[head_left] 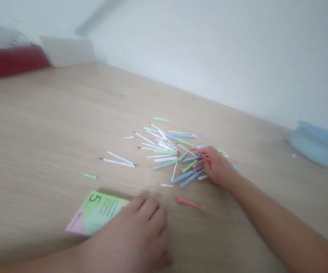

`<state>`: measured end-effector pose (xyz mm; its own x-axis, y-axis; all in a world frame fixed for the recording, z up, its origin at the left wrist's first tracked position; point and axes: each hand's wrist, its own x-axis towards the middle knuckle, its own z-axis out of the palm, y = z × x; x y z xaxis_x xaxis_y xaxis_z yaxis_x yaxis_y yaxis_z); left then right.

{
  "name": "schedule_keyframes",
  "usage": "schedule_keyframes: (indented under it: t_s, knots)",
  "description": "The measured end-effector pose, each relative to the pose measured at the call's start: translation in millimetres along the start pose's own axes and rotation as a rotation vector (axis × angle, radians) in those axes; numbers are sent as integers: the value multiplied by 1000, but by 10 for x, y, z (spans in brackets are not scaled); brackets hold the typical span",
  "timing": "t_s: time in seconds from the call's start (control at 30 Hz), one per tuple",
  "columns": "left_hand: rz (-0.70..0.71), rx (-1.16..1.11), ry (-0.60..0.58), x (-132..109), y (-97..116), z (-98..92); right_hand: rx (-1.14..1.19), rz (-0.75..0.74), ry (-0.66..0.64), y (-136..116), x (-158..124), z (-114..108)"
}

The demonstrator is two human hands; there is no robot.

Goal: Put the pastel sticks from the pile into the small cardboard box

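Many thin plastic sticks in white, green, blue and coral colours lay crossing each other in a loose pile, a little right of the centre of the frame. I saw them through the head camera, on a pale wooden table with a light oak grain. The right hand came in from the lower right and rested at the right edge of this pile. Its fingers were bent down among the sticks and touched them, close to a small red end at the fingertips, but I could not tell if they were gripping anything. The left hand was at the bottom centre, half curled with the back upward. Its fingers lay just beside a flat green and pink printed card with a large number 5, and the hand covered one corner of it. I could not tell if this hand held something. One long coral stick lay apart from the pile, between the two hands. A short green piece lay alone to the left of the pile. At the right edge of the frame was a soft pale blue object, and at the upper left was a dark red object near a white wall.
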<state>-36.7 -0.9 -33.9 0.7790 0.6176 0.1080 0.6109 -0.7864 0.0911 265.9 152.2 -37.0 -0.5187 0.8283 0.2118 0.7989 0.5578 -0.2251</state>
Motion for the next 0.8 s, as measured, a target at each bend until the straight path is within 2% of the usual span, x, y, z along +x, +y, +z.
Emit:
schedule_keyframes:
  t_s: [0.1, 0.2, 0.4, 0.57, 0.67, 0.8]
  knots:
    - [7, 4, 0, 7, -7, 18, -32, 51, 29, -216, 201, 21]
    - [20, 10, -10, 24, -21, 32, -94, 38, 18, -458, 459, 24]
    - [0, -14, 9, 38, -14, 79, -221, -164, -146, -782, 1069, 127]
    - [7, -5, 23, 57, -8, 133, -330, -218, -275, -910, 1547, 248]
    - [19, 19, 39, 67, -15, 150, -390, -234, -359, -1007, 1722, 257]
    - [16, 48, 64, 59, -10, 148, -444, -249, -413, -1151, 1809, 232]
